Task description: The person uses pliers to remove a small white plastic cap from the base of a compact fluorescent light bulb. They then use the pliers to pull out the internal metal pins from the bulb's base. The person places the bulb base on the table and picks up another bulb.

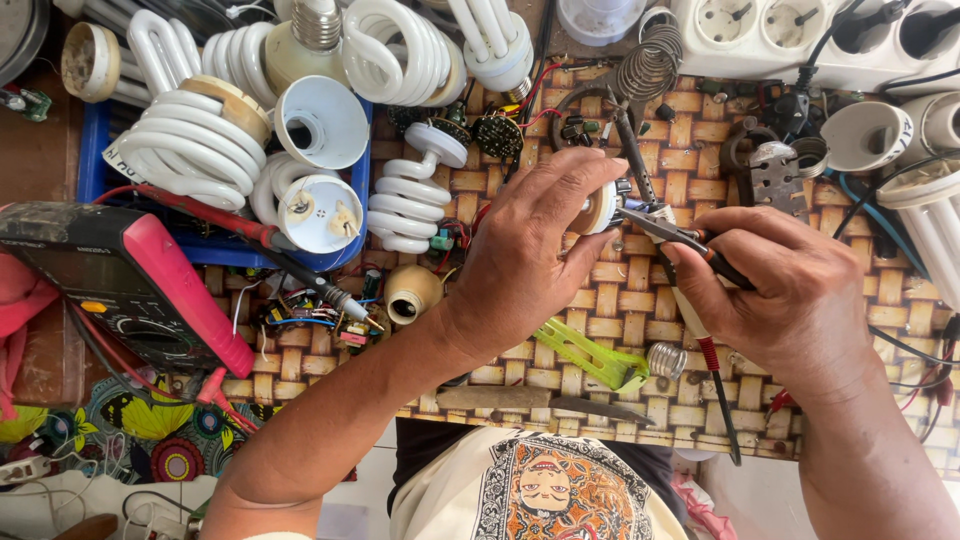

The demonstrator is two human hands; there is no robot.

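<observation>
Left hand [525, 265]: closed around a small cream-and-white lamp base [600, 208], held above the woven mat [610, 310], fingers curled over its top. Right hand [790, 290]: gripping red-handled pliers [668, 232], tips meeting the lamp base at its right edge. Just under the hands: thin soldering iron [712, 375] with red collar, small coil of solder [666, 359], green plastic tool [590, 357], flat metal file [545, 400] near the mat's front edge. Left of the left wrist: tan lamp housing [411, 293], loose circuit boards with coloured wires [315, 310], spiral fluorescent tube [412, 200]. Further left: blue tray [95, 150] heaped with spiral tubes and white lamp cups, red-cased multimeter [130, 290] with red probe [215, 215]. Above the hands: wire spring [650, 60], white power strip [800, 30]. Far right: more white lamp housings [870, 135], partly cut off.
</observation>
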